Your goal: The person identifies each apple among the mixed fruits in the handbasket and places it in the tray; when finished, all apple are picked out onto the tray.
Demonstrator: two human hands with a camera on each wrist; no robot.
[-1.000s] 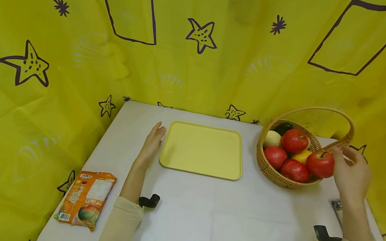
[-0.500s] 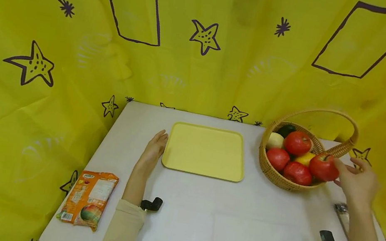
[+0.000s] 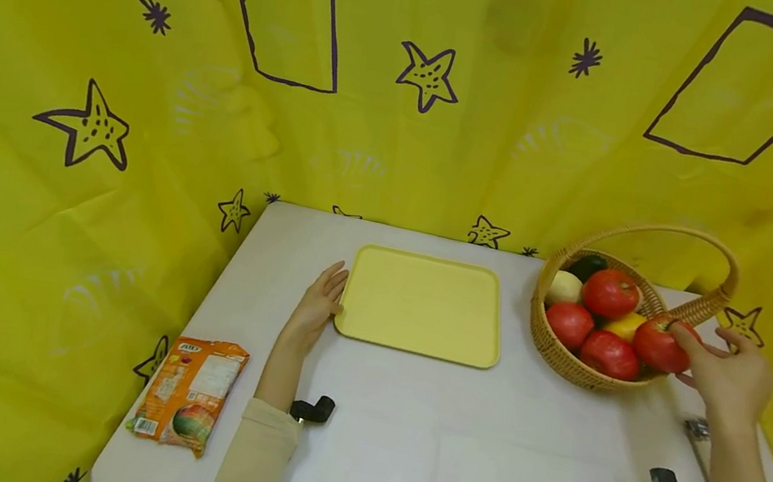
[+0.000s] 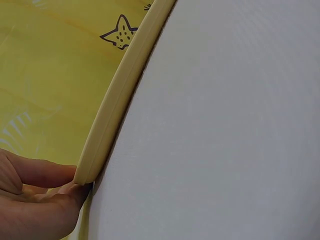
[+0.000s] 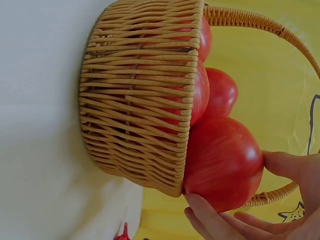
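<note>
My left hand is at the left edge of a shallow pale yellow tray lying on the table. In the left wrist view, thumb and finger pinch the corner of the tray, one on either face of the rim. My right hand holds a red apple at the right front rim of a wicker basket. Its thumb and fingers lie on opposite sides of the apple in the right wrist view. The basket holds more red apples, a yellow fruit, a whitish round one and a dark green one.
An orange packet with a fruit picture lies at the table's left edge. A narrow item is partly hidden beside my right forearm. Yellow patterned cloth hangs behind the white table. The basket's handle arches upright.
My left hand has closed in on the tray and now grips its edge. My right fingers have spread wider around the apple, which stays at the basket rim. The head view has shifted slightly.
</note>
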